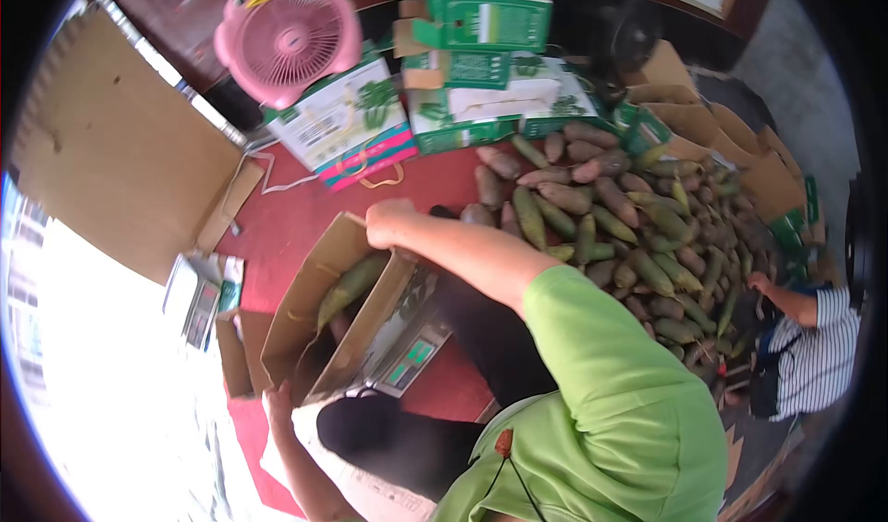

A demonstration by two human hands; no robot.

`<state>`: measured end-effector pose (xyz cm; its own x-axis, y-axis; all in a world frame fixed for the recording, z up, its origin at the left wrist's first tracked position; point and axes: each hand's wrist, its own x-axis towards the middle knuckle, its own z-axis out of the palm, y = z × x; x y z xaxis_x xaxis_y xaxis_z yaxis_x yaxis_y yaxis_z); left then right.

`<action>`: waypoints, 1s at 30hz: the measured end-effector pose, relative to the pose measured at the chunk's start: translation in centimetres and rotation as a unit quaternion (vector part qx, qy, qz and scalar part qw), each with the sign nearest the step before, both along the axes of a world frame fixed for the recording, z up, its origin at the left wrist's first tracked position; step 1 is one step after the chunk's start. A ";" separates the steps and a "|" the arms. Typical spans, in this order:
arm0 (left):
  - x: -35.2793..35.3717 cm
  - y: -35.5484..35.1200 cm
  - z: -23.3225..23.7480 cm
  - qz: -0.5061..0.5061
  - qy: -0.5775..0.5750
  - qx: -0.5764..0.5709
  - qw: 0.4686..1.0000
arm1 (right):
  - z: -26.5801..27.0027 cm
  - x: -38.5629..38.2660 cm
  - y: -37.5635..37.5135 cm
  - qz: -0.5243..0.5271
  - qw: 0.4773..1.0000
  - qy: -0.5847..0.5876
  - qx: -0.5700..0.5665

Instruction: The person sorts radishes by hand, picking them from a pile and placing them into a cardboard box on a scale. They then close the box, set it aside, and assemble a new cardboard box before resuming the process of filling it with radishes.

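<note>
An open cardboard box stands tilted in front of me, with a long green radish and a darker reddish one inside. My right hand grips the box's far top corner. At the near end, my left hand holds the lower corner, its fingers partly hidden by the cardboard. Beside the box, toward my legs, a scale shows lit green digits; the box hides part of it.
A large pile of green and reddish radishes lies to the right. Behind are a pink fan and green-white cartons. A second scale and small box stand left. A person in stripes works at far right.
</note>
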<state>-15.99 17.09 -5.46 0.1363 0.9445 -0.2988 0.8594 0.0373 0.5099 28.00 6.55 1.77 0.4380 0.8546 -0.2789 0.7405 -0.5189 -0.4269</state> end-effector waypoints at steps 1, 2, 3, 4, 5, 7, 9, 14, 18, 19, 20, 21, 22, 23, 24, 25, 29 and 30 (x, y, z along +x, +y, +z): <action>-0.7 0.0 0.4 0.011 -0.026 0.001 1.000 | 1.0 -0.8 0.8 0.014 1.000 -0.016 0.012; -2.0 0.1 0.1 0.034 -0.062 0.004 0.997 | 2.1 -1.7 1.5 0.024 0.999 -0.018 0.026; -3.6 0.2 0.1 0.058 -0.099 0.008 0.993 | 3.7 -2.6 2.5 0.048 0.998 -0.027 -0.011; -4.9 -0.1 0.8 0.062 -0.120 0.016 0.991 | 4.7 -3.8 3.3 0.060 0.998 -0.032 -0.004; -6.3 -0.6 1.6 0.067 -0.140 0.021 0.988 | 5.6 -5.0 3.9 0.081 0.996 -0.040 0.015; -8.4 -2.5 4.5 0.126 -0.116 0.019 0.985 | 6.9 -7.9 5.4 0.107 0.993 -0.047 0.020; -13.4 -3.7 4.2 0.154 -0.206 0.031 0.966 | 8.8 -11.4 5.6 0.141 0.988 -0.048 0.031; -22.4 -11.1 7.2 0.261 -0.177 0.061 0.947 | 9.1 -21.6 5.9 0.226 0.974 -0.011 0.018; -29.7 -17.5 8.6 0.266 0.006 0.097 0.959 | 6.5 -30.0 4.4 0.281 0.959 0.026 0.030; -32.7 -19.0 7.7 0.257 0.068 0.090 0.960 | 5.3 -31.9 3.7 0.303 0.952 0.033 0.037; -35.4 -20.5 7.0 0.242 0.126 0.085 0.958 | 4.4 -33.7 2.5 0.304 0.950 0.066 0.019; -36.7 -22.3 7.1 0.251 0.123 0.044 0.959 | 2.7 -36.1 1.4 0.299 0.953 0.053 0.009; -40.9 -23.7 5.3 0.166 0.257 0.041 0.951 | 0.6 -38.4 -0.1 0.313 0.948 0.050 0.017; -42.6 -25.6 4.7 0.191 0.288 0.007 0.939 | -1.1 -39.9 -1.8 0.303 0.938 0.164 -0.033; -46.6 -28.1 2.4 0.110 0.260 0.072 0.957 | -1.8 -41.7 -3.9 0.291 0.942 0.154 -0.060; -43.6 -29.4 4.6 0.138 0.282 0.008 0.949 | -2.5 -42.7 -5.8 0.295 0.936 0.169 -0.092; -47.8 -33.2 -0.5 0.122 0.256 0.021 0.959 | -7.2 -46.4 -12.6 0.354 0.904 0.159 -0.182; -47.2 -32.2 -1.2 0.119 0.231 0.038 0.965 | -7.2 -46.2 -13.6 0.422 0.879 0.120 -0.187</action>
